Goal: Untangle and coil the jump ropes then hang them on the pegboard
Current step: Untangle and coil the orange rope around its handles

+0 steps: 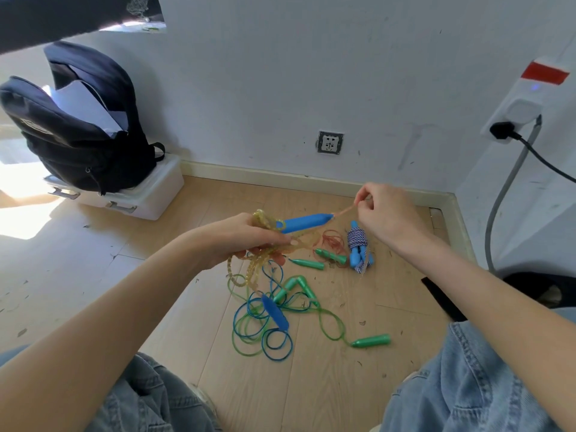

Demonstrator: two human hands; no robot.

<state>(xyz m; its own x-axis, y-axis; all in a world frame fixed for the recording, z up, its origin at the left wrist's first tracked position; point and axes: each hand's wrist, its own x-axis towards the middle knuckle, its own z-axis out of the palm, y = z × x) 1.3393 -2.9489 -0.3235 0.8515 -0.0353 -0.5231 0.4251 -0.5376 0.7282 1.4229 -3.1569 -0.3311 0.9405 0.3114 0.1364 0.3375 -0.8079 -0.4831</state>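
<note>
My left hand (240, 238) grips a bundle of amber beaded rope (261, 222) together with a blue handle (307, 222) that points right. My right hand (388, 213) pinches the thin orange cord (344, 211) coming out of that handle's tip. Amber loops hang from my left hand down to the floor. Below lies a tangle of green and blue ropes (265, 328) with a blue handle (276, 311) and green handles (371, 341). A blue-and-white rope (358, 247) lies coiled by an orange rope (332, 240). No pegboard is in view.
A black backpack (84, 126) sits on a white plastic box (146, 198) at the left, against the wall. A wall socket (330, 142) is low on the wall. A grey cable (505, 194) and a plug are at the right. My jeans-clad knees (473, 378) frame the wooden floor.
</note>
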